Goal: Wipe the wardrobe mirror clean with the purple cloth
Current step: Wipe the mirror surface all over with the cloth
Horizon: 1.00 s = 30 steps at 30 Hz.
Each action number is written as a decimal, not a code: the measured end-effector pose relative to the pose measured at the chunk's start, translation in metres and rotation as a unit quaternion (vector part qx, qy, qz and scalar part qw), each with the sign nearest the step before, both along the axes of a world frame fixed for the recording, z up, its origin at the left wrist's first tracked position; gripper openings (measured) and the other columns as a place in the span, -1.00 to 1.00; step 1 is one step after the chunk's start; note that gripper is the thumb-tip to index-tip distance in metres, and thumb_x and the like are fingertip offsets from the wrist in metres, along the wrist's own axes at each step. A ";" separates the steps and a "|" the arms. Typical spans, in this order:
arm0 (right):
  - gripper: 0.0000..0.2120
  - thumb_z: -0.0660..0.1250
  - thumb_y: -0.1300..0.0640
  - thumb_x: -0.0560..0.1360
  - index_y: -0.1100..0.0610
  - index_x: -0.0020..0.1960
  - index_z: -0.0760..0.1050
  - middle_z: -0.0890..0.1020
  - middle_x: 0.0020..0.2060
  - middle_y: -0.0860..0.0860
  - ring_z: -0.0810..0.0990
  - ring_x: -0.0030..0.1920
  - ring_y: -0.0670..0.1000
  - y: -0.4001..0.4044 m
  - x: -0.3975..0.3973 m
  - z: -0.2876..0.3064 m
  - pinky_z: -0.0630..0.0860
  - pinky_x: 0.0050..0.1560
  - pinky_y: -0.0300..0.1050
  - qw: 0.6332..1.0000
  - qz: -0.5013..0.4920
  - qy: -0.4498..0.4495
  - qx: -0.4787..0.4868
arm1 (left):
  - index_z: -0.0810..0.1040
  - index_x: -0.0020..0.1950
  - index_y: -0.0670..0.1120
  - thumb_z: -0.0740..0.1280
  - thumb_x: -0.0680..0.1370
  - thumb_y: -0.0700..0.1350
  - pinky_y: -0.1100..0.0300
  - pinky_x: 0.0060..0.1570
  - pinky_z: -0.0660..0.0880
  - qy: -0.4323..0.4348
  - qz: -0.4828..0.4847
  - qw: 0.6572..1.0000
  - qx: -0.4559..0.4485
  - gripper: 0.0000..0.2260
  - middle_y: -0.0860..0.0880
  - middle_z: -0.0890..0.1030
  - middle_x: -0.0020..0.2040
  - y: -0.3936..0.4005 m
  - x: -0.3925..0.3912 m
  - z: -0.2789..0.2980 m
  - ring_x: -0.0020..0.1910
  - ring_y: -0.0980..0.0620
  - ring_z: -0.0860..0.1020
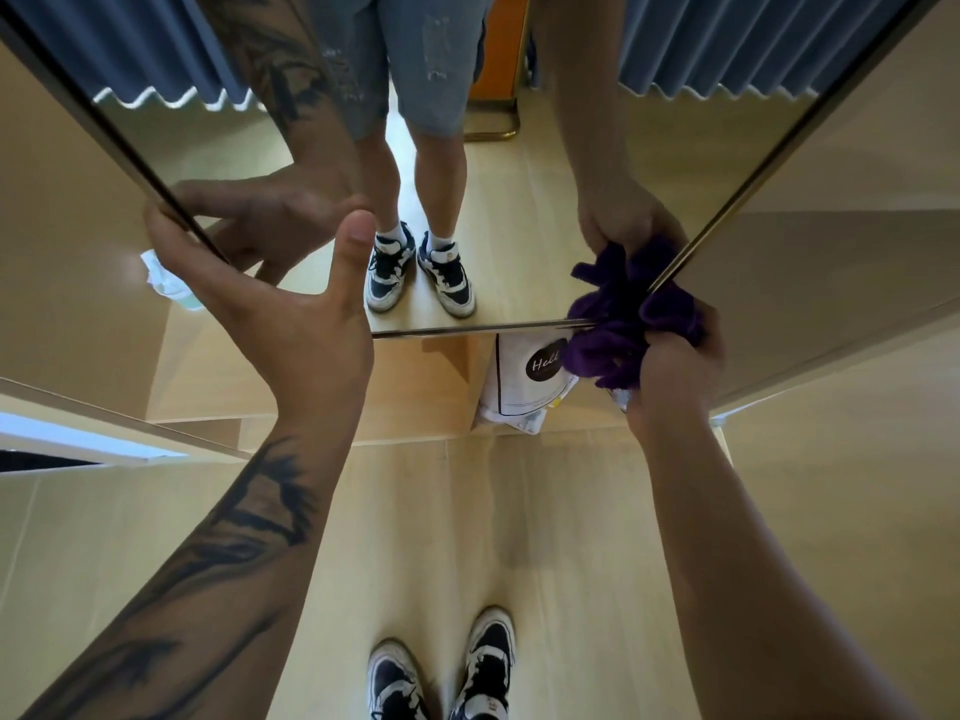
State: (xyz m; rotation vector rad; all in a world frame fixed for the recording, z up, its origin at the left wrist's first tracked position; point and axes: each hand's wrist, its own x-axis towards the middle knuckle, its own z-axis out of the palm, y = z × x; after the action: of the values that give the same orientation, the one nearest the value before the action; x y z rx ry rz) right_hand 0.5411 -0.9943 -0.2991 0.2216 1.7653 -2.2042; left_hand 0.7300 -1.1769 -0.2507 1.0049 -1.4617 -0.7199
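Observation:
The wardrobe mirror [519,163] fills the upper middle of the head view, framed by a thin metal edge, and reflects my legs and both hands. My right hand [675,371] grips the bunched purple cloth [618,345] against the mirror's lower right corner, over the frame. My left hand [270,304] holds the mirror's left edge near the bottom: its fingers curl round the frame and the thumb lies flat on the glass.
A white bag [524,381] with a dark round label sits on the floor right under the mirror. A crumpled white paper [166,283] lies left of the frame. Pale wood wardrobe panels [831,283] stand on both sides. My shoes [441,672] are on the wooden floor.

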 end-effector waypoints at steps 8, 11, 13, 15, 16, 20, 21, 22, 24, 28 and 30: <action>-0.59 0.09 0.56 0.38 0.10 -0.13 0.50 0.69 -0.20 0.03 0.67 -0.24 0.12 0.003 -0.011 0.007 0.57 -0.31 -0.10 0.999 0.038 0.001 -0.026 | 0.02 0.63 -0.31 0.55 0.50 0.24 0.35 0.49 0.24 0.018 0.018 1.000 0.009 0.04 -0.02 0.18 0.53 0.003 -0.004 -0.004 0.58 0.05 0.19; -0.57 0.12 0.46 0.29 -0.01 -0.18 0.57 0.70 -0.23 -0.10 0.71 -0.16 -0.03 0.003 -0.015 0.024 0.61 -0.20 -0.08 0.991 0.041 0.123 0.043 | 0.01 0.63 -0.34 0.54 0.51 0.23 0.47 0.44 0.15 0.018 0.023 1.000 0.001 0.04 -0.05 0.16 0.53 0.005 -0.007 -0.003 0.54 0.09 0.16; -0.51 0.13 0.45 0.28 -0.10 -0.21 0.59 0.68 -0.23 -0.15 0.67 -0.18 -0.09 0.003 -0.016 0.024 0.60 -0.18 -0.14 0.990 0.035 0.120 0.058 | 0.01 0.63 -0.35 0.53 0.51 0.24 0.47 0.45 0.12 0.019 0.029 0.999 -0.005 0.04 -0.06 0.15 0.53 0.006 -0.007 -0.004 0.55 0.06 0.15; -0.50 0.12 0.49 0.31 -0.07 -0.18 0.59 0.68 -0.21 -0.10 0.68 -0.13 -0.01 0.001 -0.015 0.017 0.62 -0.14 -0.10 0.994 0.037 0.089 0.050 | 0.01 0.63 -0.34 0.53 0.51 0.25 0.46 0.46 0.09 0.015 0.031 0.999 -0.009 0.05 -0.06 0.15 0.54 0.005 -0.007 -0.004 0.57 0.04 0.15; -0.51 0.11 0.51 0.33 -0.03 -0.15 0.58 0.68 -0.19 -0.07 0.68 -0.09 0.05 -0.001 -0.015 0.014 0.63 -0.12 -0.05 0.996 0.036 0.062 0.044 | 0.01 0.63 -0.34 0.53 0.51 0.25 0.47 0.46 0.08 0.016 0.031 0.999 -0.008 0.05 -0.05 0.15 0.54 0.005 -0.007 -0.004 0.56 0.07 0.14; -0.58 0.06 0.53 0.42 0.09 -0.07 0.53 0.67 -0.08 0.05 0.69 0.02 0.24 -0.001 -0.023 0.014 0.66 -0.05 0.10 0.997 0.063 -0.033 0.031 | 0.01 0.63 -0.34 0.54 0.52 0.22 0.46 0.47 0.08 0.015 0.035 0.999 -0.016 0.03 0.01 0.15 0.51 0.005 -0.008 -0.006 0.51 0.23 0.13; -0.58 0.06 0.53 0.43 0.11 -0.07 0.53 0.68 -0.05 0.09 0.70 0.08 0.29 0.000 -0.025 0.017 0.68 0.01 0.17 0.996 0.076 -0.047 0.025 | 0.01 0.63 -0.33 0.54 0.51 0.22 0.41 0.50 0.10 0.017 0.037 0.999 -0.013 0.04 0.01 0.16 0.52 0.005 -0.007 -0.006 0.53 0.20 0.14; -0.59 0.07 0.54 0.42 0.12 -0.08 0.53 0.70 -0.03 0.12 0.70 0.11 0.32 0.002 -0.026 0.023 0.68 0.04 0.23 0.995 0.087 -0.047 0.018 | 0.02 0.63 -0.32 0.54 0.51 0.22 0.36 0.53 0.11 0.019 0.038 0.999 -0.011 0.04 -0.01 0.16 0.52 0.006 -0.008 -0.006 0.54 0.15 0.14; -0.62 0.09 0.55 0.37 0.15 -0.11 0.52 0.74 -0.11 0.12 0.73 0.03 0.32 0.004 -0.027 0.034 0.71 -0.11 0.21 0.995 0.094 -0.006 -0.016 | 0.01 0.63 -0.33 0.54 0.51 0.21 0.35 0.54 0.10 0.018 0.035 0.999 -0.009 0.03 -0.05 0.15 0.53 0.006 -0.007 -0.006 0.55 0.13 0.13; -0.61 0.09 0.53 0.35 0.11 -0.14 0.50 0.71 -0.30 -0.07 0.75 -0.22 -0.02 -0.002 -0.017 0.041 0.64 -0.24 -0.11 0.996 0.057 0.061 -0.017 | 0.03 0.63 -0.32 0.55 0.51 0.21 0.35 0.53 0.09 0.011 0.037 0.999 -0.006 0.03 -0.03 0.17 0.53 0.005 -0.008 -0.006 0.55 0.12 0.15; -0.56 0.08 0.53 0.37 0.05 -0.16 0.53 0.70 -0.24 -0.07 0.73 -0.18 0.02 -0.004 -0.018 0.026 0.63 -0.15 -0.03 0.998 0.046 0.024 0.018 | 0.03 0.63 -0.31 0.55 0.51 0.22 0.29 0.56 0.11 0.008 0.041 0.999 -0.004 0.03 -0.01 0.18 0.52 0.004 -0.008 -0.007 0.55 0.10 0.17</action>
State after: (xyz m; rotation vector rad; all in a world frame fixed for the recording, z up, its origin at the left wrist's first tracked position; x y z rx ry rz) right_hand 0.5232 -0.9987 -0.2726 0.0928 1.8030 -2.1321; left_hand 0.7220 -1.1728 -0.2578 1.0447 -1.4002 -0.6607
